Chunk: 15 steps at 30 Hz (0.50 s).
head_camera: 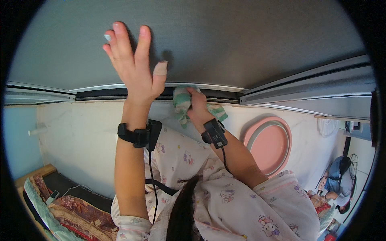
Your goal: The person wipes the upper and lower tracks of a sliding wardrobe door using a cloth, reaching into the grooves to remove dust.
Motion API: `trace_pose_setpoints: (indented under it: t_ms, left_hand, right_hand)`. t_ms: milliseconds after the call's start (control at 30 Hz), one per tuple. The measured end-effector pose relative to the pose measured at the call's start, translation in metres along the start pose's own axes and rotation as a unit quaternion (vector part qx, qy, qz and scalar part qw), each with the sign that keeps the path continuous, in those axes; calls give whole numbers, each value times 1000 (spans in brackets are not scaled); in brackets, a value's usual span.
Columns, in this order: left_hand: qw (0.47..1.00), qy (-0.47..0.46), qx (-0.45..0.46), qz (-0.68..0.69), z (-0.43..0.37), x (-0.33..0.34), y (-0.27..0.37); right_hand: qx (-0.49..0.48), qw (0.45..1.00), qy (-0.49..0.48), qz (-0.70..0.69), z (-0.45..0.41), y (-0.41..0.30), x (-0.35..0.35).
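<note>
My left hand (132, 60) lies with fingers spread against a dark grey panel (211, 39); its thumb has a bandage and one fingertip a white covering. Below and to the right, my right hand (199, 104) holds a green and white striped cloth (181, 101) at the black channel of a metal-framed track (105, 94) along the panel's lower edge. Part of the cloth hangs over the pale floor side. Both wrists wear black strapped devices with cables.
A pink basin (270, 144) with a grey ring stands on the pale marbled floor (81, 129) at right. Metal frame rails (307, 81) run to the right. A bed with patterned covers (81, 211) is at lower left. Another person (342, 180) is at far right.
</note>
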State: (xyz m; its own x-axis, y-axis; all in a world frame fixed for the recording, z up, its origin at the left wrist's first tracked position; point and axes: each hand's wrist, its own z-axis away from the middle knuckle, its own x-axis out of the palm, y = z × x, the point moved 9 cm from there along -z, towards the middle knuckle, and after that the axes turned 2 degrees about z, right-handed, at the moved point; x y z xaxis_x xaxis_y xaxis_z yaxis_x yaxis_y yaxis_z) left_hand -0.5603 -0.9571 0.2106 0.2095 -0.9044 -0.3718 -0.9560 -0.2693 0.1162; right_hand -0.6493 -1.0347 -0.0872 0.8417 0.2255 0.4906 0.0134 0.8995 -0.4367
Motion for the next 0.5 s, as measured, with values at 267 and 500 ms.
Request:
trace_pose_setpoints:
  t_ms: [267, 500]
  left_hand:
    - [1000, -17, -14, 18, -7, -1, 12]
    - [999, -26, -17, 22, -9, -2, 17]
  right_hand:
    - [-77, 997, 4, 17, 27, -56, -39]
    - [-215, 970, 53, 99, 31, -74, -53]
